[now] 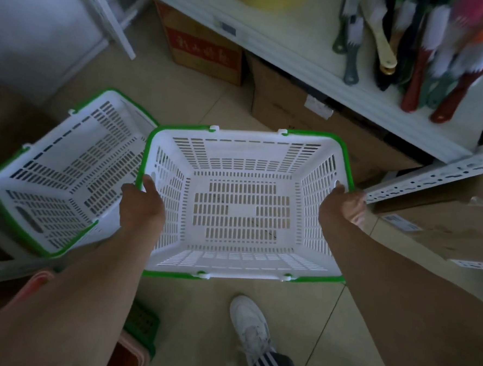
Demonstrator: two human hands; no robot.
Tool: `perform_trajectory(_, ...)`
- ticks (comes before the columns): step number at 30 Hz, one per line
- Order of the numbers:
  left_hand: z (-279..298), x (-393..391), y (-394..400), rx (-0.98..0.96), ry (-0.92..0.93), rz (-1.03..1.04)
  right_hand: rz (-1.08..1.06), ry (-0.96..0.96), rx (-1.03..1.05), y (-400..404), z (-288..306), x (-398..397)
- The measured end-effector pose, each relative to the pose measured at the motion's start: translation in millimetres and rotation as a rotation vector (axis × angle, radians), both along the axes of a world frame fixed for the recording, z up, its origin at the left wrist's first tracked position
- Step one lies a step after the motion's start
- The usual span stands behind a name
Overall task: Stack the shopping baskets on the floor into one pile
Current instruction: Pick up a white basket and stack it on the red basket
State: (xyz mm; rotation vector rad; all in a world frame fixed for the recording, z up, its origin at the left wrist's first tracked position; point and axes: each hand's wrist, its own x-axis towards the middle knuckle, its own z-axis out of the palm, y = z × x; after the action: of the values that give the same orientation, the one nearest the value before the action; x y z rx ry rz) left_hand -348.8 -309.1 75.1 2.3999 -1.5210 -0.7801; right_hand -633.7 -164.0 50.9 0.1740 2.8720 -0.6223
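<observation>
A white slotted shopping basket with a green rim fills the middle of the view, upright and empty, held above the tiled floor. My left hand grips its left rim and my right hand grips its right rim. A second basket of the same kind lies to the left, tilted, its near edge touching the held basket's left side. Part of a green slotted basket shows at the bottom left, mostly hidden by my left forearm.
A white shelf with several brushes runs across the upper right, with cardboard boxes beneath it. A perforated metal rail and flat cartons lie at the right. My white shoe stands on the tiles below the basket.
</observation>
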Motion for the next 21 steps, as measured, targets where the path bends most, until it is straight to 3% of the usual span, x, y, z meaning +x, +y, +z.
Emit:
perform_trajectory(10, 89.2, 71.8, 8.4, -0.045, 0.021, 0.161, 0.280, 0.060, 0.071, -32.1, 102.0, 49.3)
perform_trajectory(15, 128.3, 113.1, 10.3, -0.042, 0.098, 0.257, 0.361, 0.147, 0.024, -50.2, 153.2, 78.0)
perform_trajectory(21, 169.2, 176.1, 27.3, -0.043, 0.067, 0.343, 0.451, 0.155, -0.022, -68.3, 197.9, 135.8)
